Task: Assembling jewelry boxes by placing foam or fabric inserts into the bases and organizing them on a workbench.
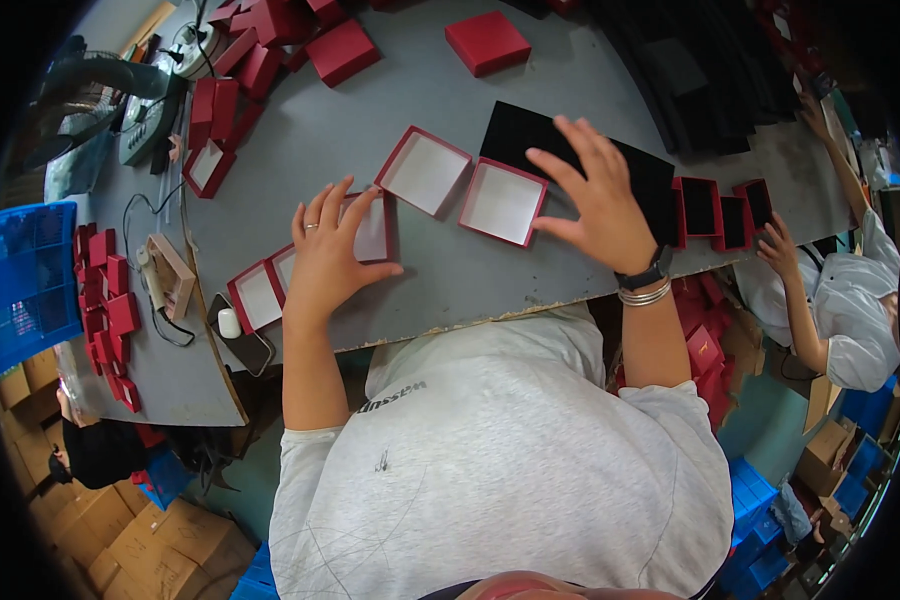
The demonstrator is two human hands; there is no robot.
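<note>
My left hand (328,250) lies flat, fingers spread, on an open red box tray with a white inside (370,232) near the table's front edge. My right hand (595,195) hovers with fingers apart at the right edge of another red tray with a white inside (500,203), over a black foam sheet (530,135). A third such tray (423,170) lies between them, further back. Two more trays (260,295) sit left of my left hand. Neither hand grips anything.
Closed red boxes (486,42) and lids (340,50) lie at the back of the grey table (320,130). A stack of red pieces (110,310), a phone (240,340) and a blue crate (25,280) are at the left. Another person's hand (778,250) works on black-lined red trays (700,208) at the right.
</note>
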